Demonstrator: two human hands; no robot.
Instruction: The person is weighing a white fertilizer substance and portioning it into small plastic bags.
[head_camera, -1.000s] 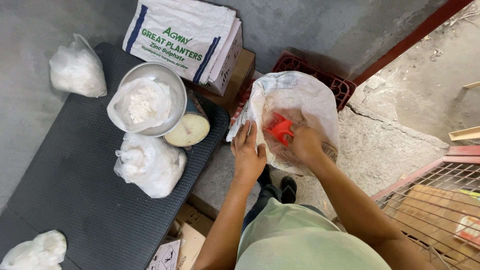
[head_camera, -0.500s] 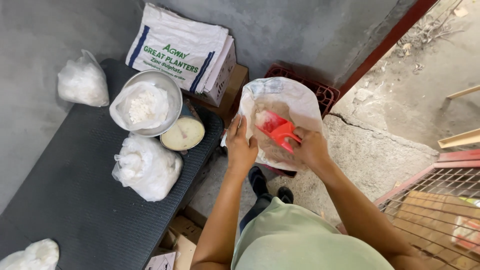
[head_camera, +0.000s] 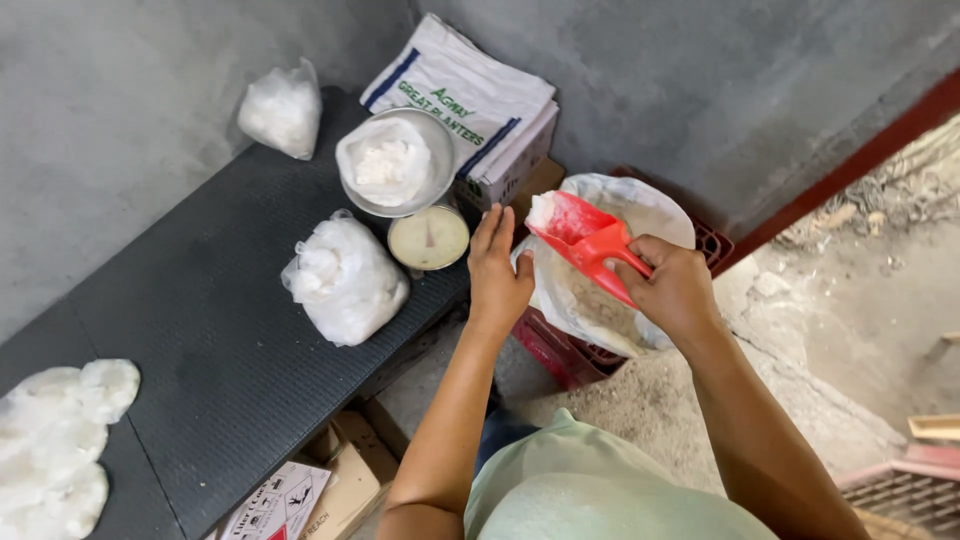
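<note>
Right hand (head_camera: 675, 290) has its fingers wrapped tight around the handle of a red scoop (head_camera: 580, 238), white powder heaped at its front lip, held just above the open plastic sack (head_camera: 610, 290). Left hand (head_camera: 497, 275) rests on the sack's rim, fingers straight and close together. The sack sits in a red crate (head_camera: 560, 350) on a rough concrete floor (head_camera: 820, 330). Beside it, a dark ribbed worktop (head_camera: 200, 330) carries tied white bags (head_camera: 345, 280), a dial scale (head_camera: 430, 237) with a filled metal bowl (head_camera: 395, 165), against a grey concrete wall (head_camera: 110, 130).
</note>
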